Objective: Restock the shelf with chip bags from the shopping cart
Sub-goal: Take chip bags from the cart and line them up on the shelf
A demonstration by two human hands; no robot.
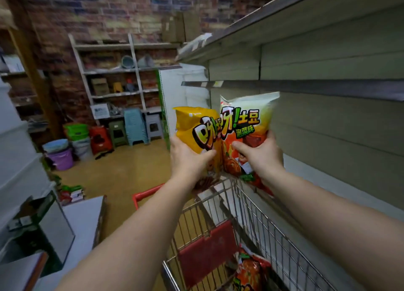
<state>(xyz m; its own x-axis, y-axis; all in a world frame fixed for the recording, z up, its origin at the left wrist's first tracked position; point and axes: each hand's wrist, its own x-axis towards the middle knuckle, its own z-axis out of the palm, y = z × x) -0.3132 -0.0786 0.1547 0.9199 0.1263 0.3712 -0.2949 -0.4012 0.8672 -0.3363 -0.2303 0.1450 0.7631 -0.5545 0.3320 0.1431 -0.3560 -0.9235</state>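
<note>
My left hand grips a yellow chip bag by its lower part and holds it upright above the wire shopping cart. Beside it, my right hand grips a white-and-red chip bag, also upright, close to the grey shelf unit on the right. The two bags touch side by side. Another red chip bag lies in the cart's basket near the bottom of the view. The shelf boards near the bags hold nothing that I can see.
The cart has a red front bumper and a red child-seat flap. A grey counter stands at the left. Stacked plastic stools, buckets and a back rack line the brick wall. Tan floor lies between.
</note>
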